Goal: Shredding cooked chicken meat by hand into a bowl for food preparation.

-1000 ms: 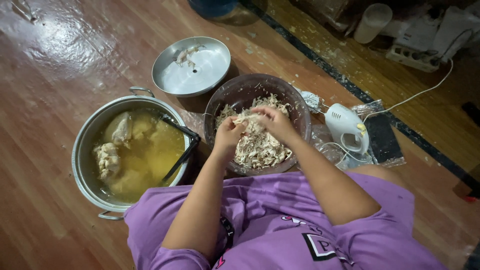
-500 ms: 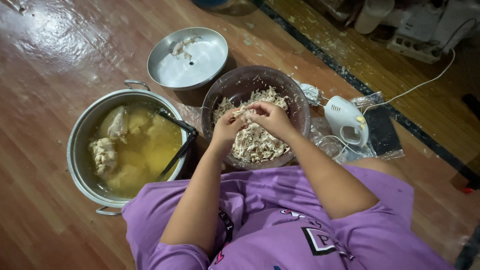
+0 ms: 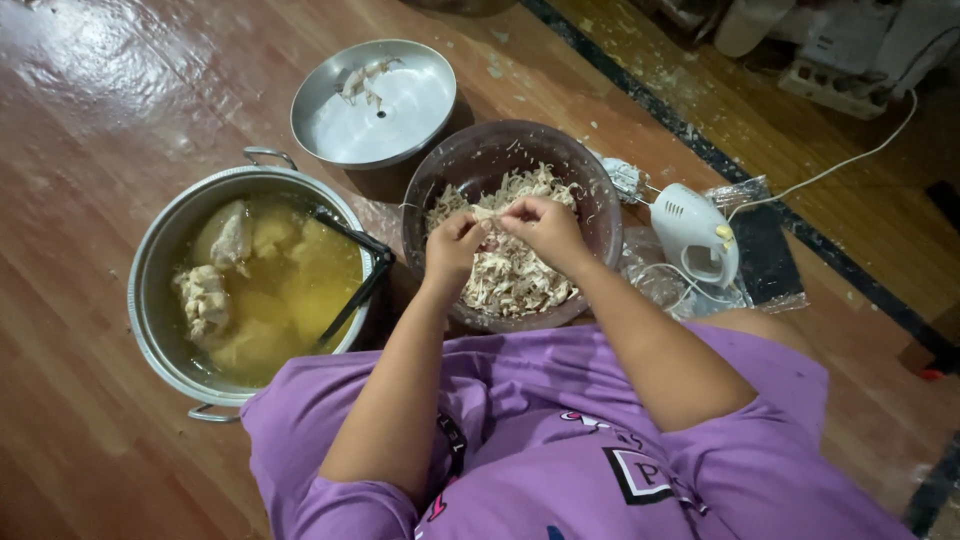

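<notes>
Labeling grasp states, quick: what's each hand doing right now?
Left hand: shut on chicken strip, over the bowl.
Right hand: shut on the same chicken strip.

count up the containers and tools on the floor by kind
metal pot of broth: 1
metal lid: 1
dark bowl of shredded meat: 1
black tongs: 1
white hand mixer: 1
total: 5

A wooden floor (image 3: 90, 130) carries a broth pot (image 3: 150, 290), brown bowl (image 3: 600, 190), metal lid (image 3: 400, 120) and hand mixer (image 3: 695, 235).
</notes>
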